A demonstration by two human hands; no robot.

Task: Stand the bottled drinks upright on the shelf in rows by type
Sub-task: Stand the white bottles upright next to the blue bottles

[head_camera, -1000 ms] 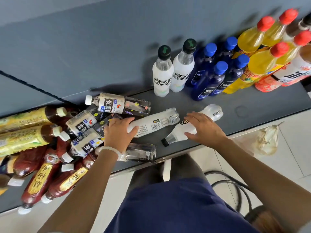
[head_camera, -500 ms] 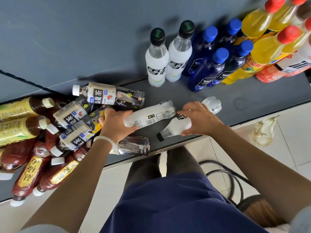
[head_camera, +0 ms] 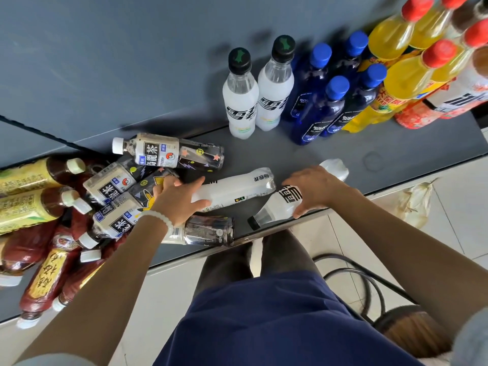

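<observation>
Shelf: grey shelf (head_camera: 303, 157) with a grey back panel, pale tiled floor below, so pretty plain setup.
Far left pile: yellow-label tea bottles (head_camera: 29, 191) and reddish-brown bottles (head_camera: 50, 276) were all lying down, heaped together.
Next over: black-and-white tea bottles (head_camera: 169, 151) were on their sides too, caps mostly pointing left.
Left hand: left hand (head_camera: 177, 199) was wrapped round the cap end of a lying white bottle (head_camera: 235, 188), fingers curled over it; the cap itself was hidden under the palm, I think.
That bottle's axis: ran left-to-right, base pointing right and slightly away, so it'd need tipping up base-first.
Right hand: right hand (head_camera: 314, 188) was clamped over the middle of a second white bottle (head_camera: 280, 204), black cap toward the shelf's front edge, base pointing up-right.
Target spot: two standing white bottles (head_camera: 240, 101) were at the back, up and between both hands, roughly equal reach.
Right side: blue bottles (head_camera: 322, 101) and yellow red-capped bottles (head_camera: 406, 72) were already upright in rows.
</observation>
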